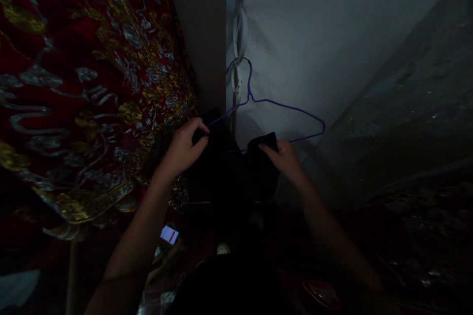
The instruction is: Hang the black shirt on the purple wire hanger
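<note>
A purple wire hanger [288,105] hangs by its hook from a white ring-shaped fixture [240,34] at the wall corner. Dark cloth, seemingly a black garment [229,172], lies over the hanger's left side, and its outline is lost in the dim light. My left hand [188,145] pinches the cloth close to the hanger's left arm. With thumb and fingers, my right hand [283,155] grips a raised edge of the same garment, just below the hanger's bottom bar. The hanger's right end sticks out bare.
Red cloth with gold and silver embroidery [111,83] fills the left side. A pale wall [303,34] stands behind the hanger, with a greyish sheet-like surface [414,108] to the right. Below lies a lit phone [169,235] among dim clutter.
</note>
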`<state>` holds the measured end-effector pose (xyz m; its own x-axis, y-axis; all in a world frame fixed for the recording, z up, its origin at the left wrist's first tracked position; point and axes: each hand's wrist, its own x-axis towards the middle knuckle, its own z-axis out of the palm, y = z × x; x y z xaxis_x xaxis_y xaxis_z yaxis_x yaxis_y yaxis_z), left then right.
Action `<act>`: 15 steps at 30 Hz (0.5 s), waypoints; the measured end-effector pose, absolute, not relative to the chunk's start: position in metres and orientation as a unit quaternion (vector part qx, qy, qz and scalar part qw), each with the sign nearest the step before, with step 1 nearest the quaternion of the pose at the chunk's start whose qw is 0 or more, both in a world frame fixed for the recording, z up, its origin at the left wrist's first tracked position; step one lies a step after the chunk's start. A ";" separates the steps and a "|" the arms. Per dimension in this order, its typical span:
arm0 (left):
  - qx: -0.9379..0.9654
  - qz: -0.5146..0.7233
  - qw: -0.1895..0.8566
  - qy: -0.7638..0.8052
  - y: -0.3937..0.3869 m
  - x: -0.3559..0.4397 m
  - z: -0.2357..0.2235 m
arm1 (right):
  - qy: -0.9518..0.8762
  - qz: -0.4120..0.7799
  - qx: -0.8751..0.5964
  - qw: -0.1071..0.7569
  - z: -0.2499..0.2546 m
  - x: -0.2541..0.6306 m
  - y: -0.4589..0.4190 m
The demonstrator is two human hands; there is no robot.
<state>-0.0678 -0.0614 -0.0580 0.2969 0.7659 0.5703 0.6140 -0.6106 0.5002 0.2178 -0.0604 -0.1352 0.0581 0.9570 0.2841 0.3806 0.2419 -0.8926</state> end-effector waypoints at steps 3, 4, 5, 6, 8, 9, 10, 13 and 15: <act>0.808 0.416 0.111 0.402 -0.046 -0.054 -0.056 | -0.658 0.265 -0.494 0.503 -0.138 0.218 -0.069; 0.809 0.415 0.108 0.402 -0.041 -0.053 -0.057 | -0.654 0.222 -0.490 0.531 -0.138 0.223 -0.070; 0.810 0.412 0.101 0.405 -0.037 -0.053 -0.058 | -0.637 0.167 -0.492 0.569 -0.136 0.230 -0.069; 0.811 0.408 0.091 0.410 -0.034 -0.054 -0.058 | -0.607 0.109 -0.498 0.610 -0.133 0.240 -0.067; 0.817 0.396 0.069 0.414 -0.029 -0.056 -0.058 | -0.546 0.025 -0.519 0.657 -0.124 0.267 -0.059; 0.821 0.389 0.058 0.414 -0.027 -0.058 -0.057 | -0.531 0.013 -0.537 0.655 -0.118 0.283 -0.055; 0.824 0.384 0.048 0.413 -0.026 -0.059 -0.055 | -0.533 0.024 -0.558 0.635 -0.113 0.299 -0.052; 0.809 0.405 0.013 0.426 -0.022 -0.062 -0.054 | -0.579 0.152 -0.600 0.531 -0.098 0.340 -0.048; 0.786 0.430 0.009 0.443 -0.020 -0.064 -0.057 | -0.594 0.264 -0.587 0.482 -0.092 0.354 -0.050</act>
<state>-0.0637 -0.0199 -0.0573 0.2370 0.7055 0.6680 0.6894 -0.6066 0.3960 0.3540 -0.0495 -0.0923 0.1548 0.9522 0.2632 0.4443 0.1709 -0.8794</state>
